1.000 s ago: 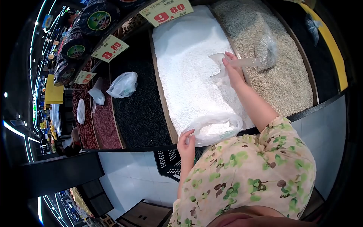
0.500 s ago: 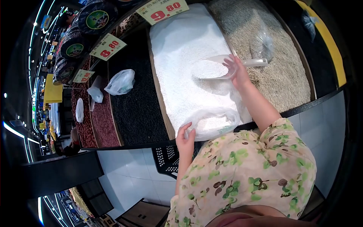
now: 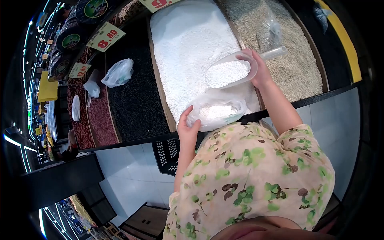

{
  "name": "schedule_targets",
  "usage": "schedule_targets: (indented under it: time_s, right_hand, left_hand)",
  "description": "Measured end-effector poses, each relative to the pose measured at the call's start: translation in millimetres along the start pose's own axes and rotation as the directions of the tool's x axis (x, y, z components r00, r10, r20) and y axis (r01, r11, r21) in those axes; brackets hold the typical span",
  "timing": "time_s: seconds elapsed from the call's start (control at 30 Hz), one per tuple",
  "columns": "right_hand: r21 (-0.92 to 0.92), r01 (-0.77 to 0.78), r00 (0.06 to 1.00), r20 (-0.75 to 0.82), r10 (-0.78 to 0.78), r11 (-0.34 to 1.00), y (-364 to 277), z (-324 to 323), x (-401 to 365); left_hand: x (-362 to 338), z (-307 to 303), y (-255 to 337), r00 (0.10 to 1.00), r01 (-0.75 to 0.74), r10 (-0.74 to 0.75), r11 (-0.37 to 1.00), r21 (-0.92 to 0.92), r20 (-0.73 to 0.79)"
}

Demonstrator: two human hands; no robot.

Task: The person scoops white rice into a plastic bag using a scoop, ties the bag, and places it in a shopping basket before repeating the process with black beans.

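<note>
My right hand [image 3: 260, 70] grips a clear plastic scoop [image 3: 230, 72] heaped with white rice, held just above a thin plastic bag [image 3: 216, 114]. My left hand [image 3: 188, 126] holds the bag's left edge open at the front rim of the white rice bin [image 3: 188, 36]. The bag has some white rice in it and rests on the bin's near edge. The scoop's handle sticks out to the right past my fingers.
A bin of brownish grain [image 3: 296, 60] with a plastic bag lies to the right. Left are a black grain bin [image 3: 132, 104] with a bag [image 3: 118, 74] and a red bean bin [image 3: 98, 120]. Price signs [image 3: 106, 37] stand behind. A black basket [image 3: 166, 154] sits below.
My right hand dug the scoop into the rice, lifted it full and brought it toward me over the bag. My left hand raised the bag's edge.
</note>
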State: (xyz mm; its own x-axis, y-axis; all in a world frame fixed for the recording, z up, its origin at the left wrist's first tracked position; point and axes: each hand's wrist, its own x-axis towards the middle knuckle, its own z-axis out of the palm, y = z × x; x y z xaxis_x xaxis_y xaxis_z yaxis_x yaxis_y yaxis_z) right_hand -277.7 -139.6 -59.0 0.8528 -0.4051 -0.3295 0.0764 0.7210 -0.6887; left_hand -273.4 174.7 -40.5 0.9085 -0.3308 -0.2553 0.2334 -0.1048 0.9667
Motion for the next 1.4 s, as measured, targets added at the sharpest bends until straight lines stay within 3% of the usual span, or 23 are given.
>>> schedule_targets:
  time_s: [0.17,0.37,0.5,0.6,0.73,0.83,0.93,1.0,1.1,1.23,1.33,1.4]
  right_hand:
    - [-0.107,0.005,0.993,0.121,0.008,0.994,-1.7,-6.7,-27.7]
    - [-0.309,0.217,0.917,0.389,-0.085,0.926,11.9,-2.9,-40.8]
    - [-0.527,0.465,0.813,0.572,-0.107,0.711,4.8,22.4,-65.7]
    - [-0.556,0.744,0.637,0.758,-0.142,0.369,-2.4,34.8,-70.6]
    - [-0.541,0.793,0.588,0.801,-0.115,0.281,-12.8,40.2,-75.5]
    - [-0.565,0.761,0.628,0.765,-0.144,0.318,-25.7,42.8,-74.8]
    - [-0.535,0.760,0.641,0.709,-0.293,0.368,-29.1,30.7,-53.3]
    - [-0.533,0.670,0.738,0.558,-0.380,0.517,-26.8,23.9,-41.4]
    - [-0.511,0.415,0.909,0.204,-0.362,0.753,-32.8,30.4,-33.8]
    - [-0.497,0.366,0.916,0.042,-0.399,0.787,-13.5,8.6,7.5]
    - [-0.462,0.265,0.933,-0.098,-0.345,0.847,8.5,0.5,34.7]
    - [-0.380,0.224,0.952,-0.111,-0.285,0.897,25.9,2.6,52.9]
  left_hand:
    - [3.3,1.1,14.5,0.998,0.059,-0.059,0.995,-0.079,0.000]
    - [5.2,-3.0,13.3,0.999,0.049,-0.044,0.980,-0.190,0.033]
    - [4.0,-5.5,15.0,0.996,0.078,-0.068,0.972,-0.221,0.054]
    - [3.5,-5.9,14.3,0.996,0.075,-0.063,0.968,-0.240,0.055]
    - [3.6,-5.1,13.3,0.999,0.051,-0.045,0.968,-0.246,0.030]
    - [3.0,-5.8,12.9,0.998,0.066,-0.063,0.966,-0.248,0.018]
    - [1.4,-5.7,15.0,0.995,0.103,-0.104,0.959,-0.265,0.009]
    - [1.0,-5.5,16.1,0.992,0.123,-0.127,0.954,-0.274,0.002]
    - [1.8,-5.1,15.4,0.989,0.138,-0.147,0.950,-0.279,-0.013]
    - [2.2,-4.8,11.9,0.988,0.134,-0.149,0.945,-0.300,-0.028]
    - [0.4,-4.0,15.1,0.984,0.148,-0.170,0.940,-0.306,-0.046]
    - [-2.0,-2.7,17.6,0.978,0.171,-0.200,0.936,-0.307,-0.065]
